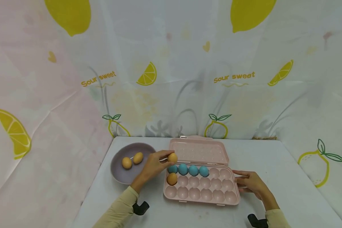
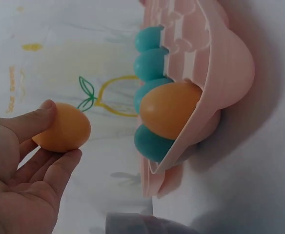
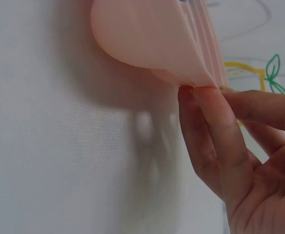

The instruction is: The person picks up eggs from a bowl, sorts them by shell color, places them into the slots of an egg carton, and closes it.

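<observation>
A yellow-orange egg [image 2: 64, 127] is pinched between the thumb and fingers of my left hand [image 1: 154, 164]. That hand holds it above the left end of an open pink egg box [image 1: 205, 200]. Several blue eggs [image 1: 193, 170] fill the left part of the box's back row. Another yellow-orange egg [image 1: 172, 179] sits in the leftmost cup of the middle row. At the box's right end, my right hand [image 1: 252, 183] pinches the rim, fingers above and below the edge in the right wrist view [image 3: 220, 112].
Left of the box stands a grey-purple bowl [image 1: 117, 173] with two yellow-orange eggs [image 1: 132, 160] in it. The box's lid [image 1: 199, 150] lies folded back behind the cups. A white table [image 1: 273, 158] carries everything, and a lemon-print cloth [image 1: 171, 104] hangs behind it.
</observation>
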A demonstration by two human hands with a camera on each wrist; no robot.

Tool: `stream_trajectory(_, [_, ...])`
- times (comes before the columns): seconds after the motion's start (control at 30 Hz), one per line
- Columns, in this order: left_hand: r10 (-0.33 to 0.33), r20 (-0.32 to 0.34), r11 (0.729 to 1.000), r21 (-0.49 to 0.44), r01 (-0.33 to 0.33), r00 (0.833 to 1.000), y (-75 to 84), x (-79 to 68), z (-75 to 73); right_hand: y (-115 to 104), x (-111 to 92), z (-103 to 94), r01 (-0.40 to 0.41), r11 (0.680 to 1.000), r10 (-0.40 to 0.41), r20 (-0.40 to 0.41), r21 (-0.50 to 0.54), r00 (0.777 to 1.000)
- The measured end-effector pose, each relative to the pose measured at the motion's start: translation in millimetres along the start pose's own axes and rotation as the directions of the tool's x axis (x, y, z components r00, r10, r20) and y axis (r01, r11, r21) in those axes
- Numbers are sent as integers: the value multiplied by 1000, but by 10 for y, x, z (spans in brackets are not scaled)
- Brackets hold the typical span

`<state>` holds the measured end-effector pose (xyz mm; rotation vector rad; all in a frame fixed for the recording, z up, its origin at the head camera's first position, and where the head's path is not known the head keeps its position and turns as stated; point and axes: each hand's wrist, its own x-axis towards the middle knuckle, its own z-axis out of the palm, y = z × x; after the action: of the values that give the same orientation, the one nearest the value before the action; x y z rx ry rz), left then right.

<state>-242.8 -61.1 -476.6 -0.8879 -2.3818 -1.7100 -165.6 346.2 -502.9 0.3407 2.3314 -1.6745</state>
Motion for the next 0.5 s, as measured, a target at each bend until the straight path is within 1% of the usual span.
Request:
stream_trajectory(0.1, [-6,-1,1000,-3,6,1000,1,0,40,4,6,-3,1,1000,-1,0,-4,1000])
stream_trajectory(0.23, [17,3,1000,-11,-17,1000,7,-5,93,11,14,-3,5,1000,-5,0,-2,1000])
stream_trajectory(0.3, [30,15,1000,-4,-30,999,3,-14,122,13,14,-3,7,1000,-7,2,1,1000])
stream_trajectory(0.5, [35,70,999,33,-38,997,-29,-40,210,10,8,1,11,1000,-11,3,0,1000])
